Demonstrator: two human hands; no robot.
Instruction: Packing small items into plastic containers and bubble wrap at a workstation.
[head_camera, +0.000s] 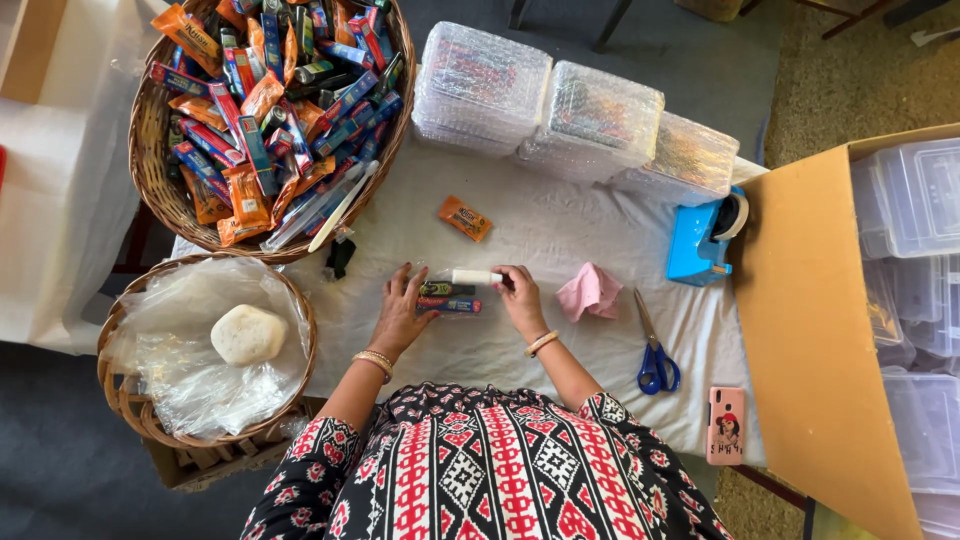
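Note:
My left hand (398, 312) rests on a small stack of long thin packets (448, 297), dark and blue-red, lying on the white cloth (560, 235) in front of me. My right hand (521, 298) touches the right end of the stack and pinches a small white tube (476, 276) that lies across its top. A single orange packet (464, 217) lies alone farther back on the cloth.
A large wicker basket (160, 190) full of orange and blue packets stands back left. A smaller basket (125, 395) holds plastic bags and a pale round lump (248, 334). Bubble-wrapped boxes (590, 120), blue tape dispenser (700, 240), pink cloth (590, 291), blue scissors (654, 355), phone (726, 425), cardboard box (810, 330) with clear tubs sit right.

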